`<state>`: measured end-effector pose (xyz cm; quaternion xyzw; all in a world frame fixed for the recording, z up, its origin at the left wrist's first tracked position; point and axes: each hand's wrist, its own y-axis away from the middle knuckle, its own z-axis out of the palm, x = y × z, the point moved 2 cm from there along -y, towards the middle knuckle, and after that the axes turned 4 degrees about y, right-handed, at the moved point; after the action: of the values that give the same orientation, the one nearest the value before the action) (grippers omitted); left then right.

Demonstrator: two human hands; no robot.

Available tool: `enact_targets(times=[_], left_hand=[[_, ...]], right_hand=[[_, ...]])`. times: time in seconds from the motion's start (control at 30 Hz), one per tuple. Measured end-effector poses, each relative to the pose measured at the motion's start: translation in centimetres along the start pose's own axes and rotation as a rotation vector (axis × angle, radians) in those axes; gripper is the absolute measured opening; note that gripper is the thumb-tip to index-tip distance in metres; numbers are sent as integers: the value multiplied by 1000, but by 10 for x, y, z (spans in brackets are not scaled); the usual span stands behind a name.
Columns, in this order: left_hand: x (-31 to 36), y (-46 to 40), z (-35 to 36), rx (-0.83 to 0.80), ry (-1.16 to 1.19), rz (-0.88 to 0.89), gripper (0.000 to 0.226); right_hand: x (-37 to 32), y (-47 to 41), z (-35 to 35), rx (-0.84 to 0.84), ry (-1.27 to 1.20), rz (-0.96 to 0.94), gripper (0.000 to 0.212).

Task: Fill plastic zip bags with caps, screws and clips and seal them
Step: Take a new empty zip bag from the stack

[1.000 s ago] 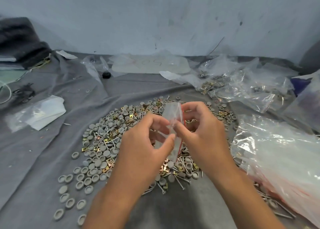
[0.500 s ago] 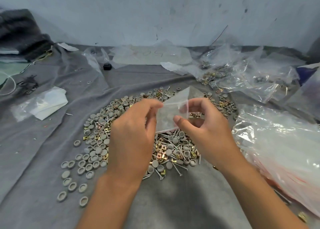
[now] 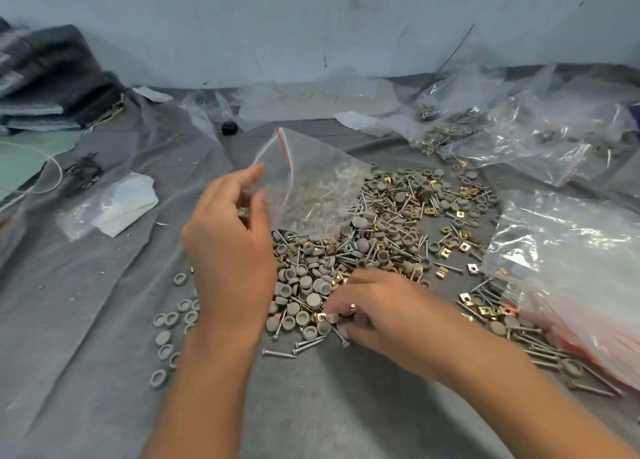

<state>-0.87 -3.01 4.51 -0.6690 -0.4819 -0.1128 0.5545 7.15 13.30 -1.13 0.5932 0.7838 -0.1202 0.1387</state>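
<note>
Left hand [image 3: 230, 247] pinching one empty zip bag [image 3: 308, 184] by its mouth, above the pile. Could slump shut or slip if grip loosens. Caps [image 3: 313, 301], screws [image 3: 278, 354], clips [image 3: 465, 247]: too many to count. Right hand [image 3: 377, 311] curled, pinching parts at the pile's near edge; might fumble small pieces.

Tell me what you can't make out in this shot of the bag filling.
- Head view: whether the zip bag already holds any parts; its film is cloudy and the pile shows through.
- Head view: what the right hand is picking up; its fingertips cover the piece.
- Head view: how the left hand grips the bag; motion blur smears the fingers.
- Head view: the large bag at right is cut off by the frame edge.
</note>
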Motion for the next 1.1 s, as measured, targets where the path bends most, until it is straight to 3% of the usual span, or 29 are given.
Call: enact_targets(times=[0.1, 0.3, 0.5, 0.6, 0.8, 0.83, 0.97, 1.03, 1.1], left_hand=[[2, 0, -1, 16, -52, 58, 37], [11, 13, 10, -193, -146, 196, 32], [5, 18, 18, -426, -138, 155, 31], [2, 19, 20, -457, -132, 138, 34], [-1, 20, 21, -475, -132, 118, 35], [-2, 20, 20, -484, -133, 114, 36], [-2, 21, 21, -530, -151, 99, 50], [0, 22, 22, -547, -152, 104, 54], [2, 24, 24, -554, -145, 107, 55]], right_hand=[[-6, -2, 8, 17, 66, -5, 32], [-9, -4, 9, 48, 154, 0, 10], [-5, -7, 0, 69, 12, 9, 5], [-4, -3, 2, 69, 40, -32, 18], [-7, -1, 4, 99, 75, -86, 12], [-6, 0, -2, 149, -3, -89, 10], [-6, 5, -32, 628, -271, -145, 8], [-6, 3, -36, 743, -242, -113, 10], [-4, -2, -34, 744, -162, -46, 11]])
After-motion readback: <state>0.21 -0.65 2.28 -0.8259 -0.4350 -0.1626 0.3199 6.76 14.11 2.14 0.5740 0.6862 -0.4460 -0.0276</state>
